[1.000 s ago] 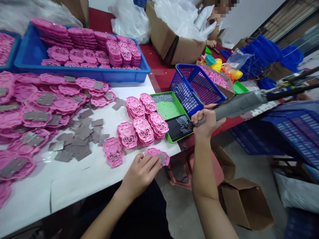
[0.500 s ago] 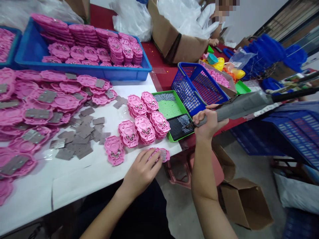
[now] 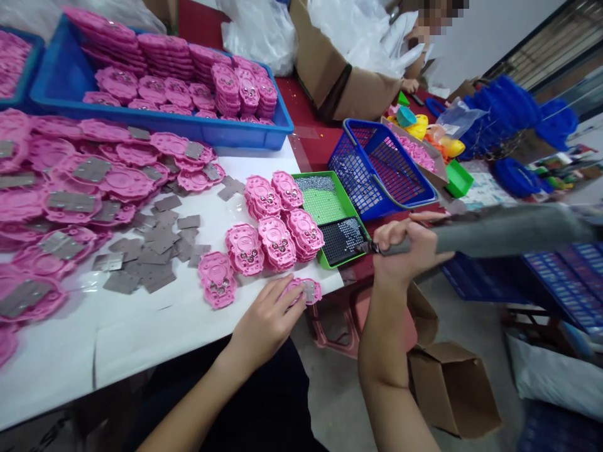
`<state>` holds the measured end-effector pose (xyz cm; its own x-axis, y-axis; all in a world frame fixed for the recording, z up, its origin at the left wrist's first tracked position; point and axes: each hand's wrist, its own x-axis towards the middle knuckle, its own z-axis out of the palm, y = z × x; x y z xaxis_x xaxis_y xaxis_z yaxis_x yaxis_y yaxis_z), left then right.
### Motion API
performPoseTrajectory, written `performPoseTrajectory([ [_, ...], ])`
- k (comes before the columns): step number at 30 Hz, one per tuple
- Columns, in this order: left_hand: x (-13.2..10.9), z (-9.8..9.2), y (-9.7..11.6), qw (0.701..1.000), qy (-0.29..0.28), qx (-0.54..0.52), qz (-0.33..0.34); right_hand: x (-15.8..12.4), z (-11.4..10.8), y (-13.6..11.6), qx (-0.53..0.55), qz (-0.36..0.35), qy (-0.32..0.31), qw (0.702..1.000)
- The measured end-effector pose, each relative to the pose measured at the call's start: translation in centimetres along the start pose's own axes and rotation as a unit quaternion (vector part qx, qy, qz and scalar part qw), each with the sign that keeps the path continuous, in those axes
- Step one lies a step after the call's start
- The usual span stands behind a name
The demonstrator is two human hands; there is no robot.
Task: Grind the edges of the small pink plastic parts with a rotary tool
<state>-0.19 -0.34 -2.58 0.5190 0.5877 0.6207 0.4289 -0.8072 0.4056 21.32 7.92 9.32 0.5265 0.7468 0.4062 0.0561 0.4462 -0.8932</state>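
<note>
My left hand (image 3: 264, 320) presses on a pink plastic casing (image 3: 315, 296) at the table's front edge. The fingers curl over the casing, and a small grey metal plate (image 3: 308, 289) shows on its right part. My right hand (image 3: 406, 248) is wrapped round a long grey electric screwdriver (image 3: 504, 232), held nearly level and blurred at its rear. The bit points left, at the right edge of a black perforated plate (image 3: 335, 246) with screws in its holes; whether it touches is not clear. That plate sits in a green tray (image 3: 345, 183) with more loose screws.
Stacked pink casings (image 3: 276, 242) stand left of the tray. Loose metal plates (image 3: 155, 248) and piled casings (image 3: 127, 182) lie farther left. Behind are a blue bin (image 3: 188, 129) and a blue basket (image 3: 377, 169). Another person's hand (image 3: 411, 85) shows at the back.
My right hand has moved right with the screwdriver, whose rear end has swung lower. The left hand stays on the pink casing. The view has shifted slightly.
</note>
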Motion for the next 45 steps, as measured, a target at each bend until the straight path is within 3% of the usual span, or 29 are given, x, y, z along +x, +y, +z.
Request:
performPoseTrajectory([
  [2,0.2,-0.1,0.0,1.0,0.007,-0.013,-0.007,-2.5,0.1,-1.8,0.044,-0.051,-0.034,0.997],
  [5,0.5,-0.3,0.1,0.999,0.025,-0.03,-0.022,-6.5,0.6,-3.8,0.045,-0.032,-0.156,0.986],
  [9,0.8,-0.6,0.1,0.997,0.038,-0.049,-0.037,-8.9,1.1,-3.3,0.076,0.015,-0.217,0.973],
  [13,0.7,-0.5,0.1,0.997,0.022,-0.057,-0.046,-9.1,1.1,-1.6,0.081,0.07,-0.219,0.97],
  [25,0.4,-0.3,0.0,0.999,0.014,-0.029,-0.041,-9.8,1.0,-0.9,0.066,0.077,-0.245,0.964],
  [35,0.2,-0.1,-0.1,1.0,0.008,0.008,-0.026,-9.3,1.3,0.0,0.099,0.09,-0.32,0.938],
  [39,0.2,-0.1,-0.2,1.0,0.005,0.009,-0.028,-7.5,1.2,-1.3,0.126,0.064,-0.291,0.946],
  [45,0.5,-0.4,-0.1,0.998,-0.051,0.036,-0.02,-5.0,-0.6,-4.6,0.101,-0.023,-0.136,0.985],
])
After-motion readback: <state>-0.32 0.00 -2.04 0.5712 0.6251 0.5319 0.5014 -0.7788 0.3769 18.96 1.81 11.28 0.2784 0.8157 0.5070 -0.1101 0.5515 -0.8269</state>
